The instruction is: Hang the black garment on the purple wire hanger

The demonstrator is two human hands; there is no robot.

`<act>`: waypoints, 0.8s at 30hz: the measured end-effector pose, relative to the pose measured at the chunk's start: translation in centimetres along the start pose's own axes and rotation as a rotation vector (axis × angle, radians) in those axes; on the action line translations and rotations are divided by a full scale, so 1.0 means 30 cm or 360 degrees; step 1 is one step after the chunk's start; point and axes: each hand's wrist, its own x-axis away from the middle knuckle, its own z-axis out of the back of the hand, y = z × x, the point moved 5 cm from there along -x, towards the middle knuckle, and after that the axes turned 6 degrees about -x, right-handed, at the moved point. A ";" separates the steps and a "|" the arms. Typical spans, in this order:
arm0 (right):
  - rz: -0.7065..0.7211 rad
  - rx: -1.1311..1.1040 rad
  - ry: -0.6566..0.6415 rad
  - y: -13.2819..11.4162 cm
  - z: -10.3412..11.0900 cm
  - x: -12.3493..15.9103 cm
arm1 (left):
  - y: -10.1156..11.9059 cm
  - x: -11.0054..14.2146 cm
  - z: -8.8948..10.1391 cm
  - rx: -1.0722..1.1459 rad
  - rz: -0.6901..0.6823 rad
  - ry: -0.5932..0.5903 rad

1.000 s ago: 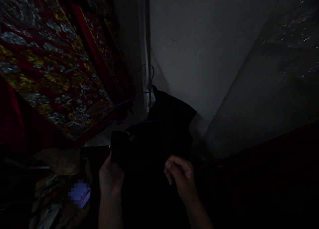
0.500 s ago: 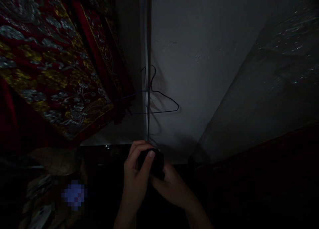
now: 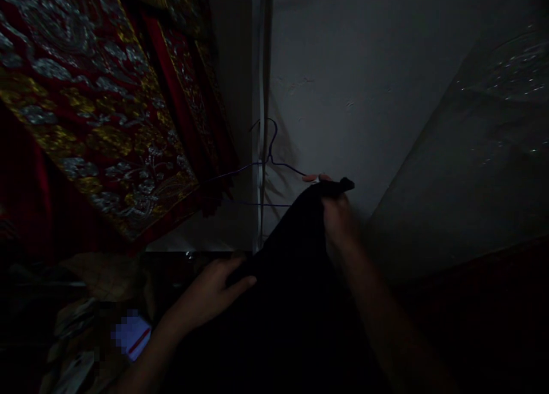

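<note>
A wire clothes hanger (image 3: 271,160) hangs in front of the pale wall, its hook by a thin vertical strip. Black cloth, perhaps a garment (image 3: 295,257), stretches up from below and covers the hanger's right end. My right hand (image 3: 337,214) grips the cloth's upper edge beside that end, its fingertips showing just above it. Lower and to the left, my left hand (image 3: 223,285) has its fingers closed over the cloth's left edge, thumb on top. Darkness hides the cloth's folds and its exact kind.
On the left hangs a red cloth (image 3: 115,119) with gold and silver embroidery. Glossy clear sheeting (image 3: 493,136) slants across the right side. A vertical strip (image 3: 261,68) runs down the wall. A bluish lit patch (image 3: 135,334), partly pixelated, shows at lower left among dim clutter.
My hands were together on a bunched black cloth below the hanger. My right hand has risen to the hanger's right end with the cloth, and my left hand has moved left. The cloth is spread out.
</note>
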 end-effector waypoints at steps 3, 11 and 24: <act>-0.0249 -0.0008 -0.0388 0.137 -0.151 0.007 | 0.005 0.003 0.063 0.0028 0.0026 0.0045; -0.0405 0.0382 -0.0205 0.327 -0.104 -0.001 | -0.075 0.037 0.128 -0.0071 0.0084 -0.0032; -0.0325 0.0681 -0.0403 0.120 0.028 0.087 | -0.008 -0.125 0.336 -0.0936 -0.0227 0.0272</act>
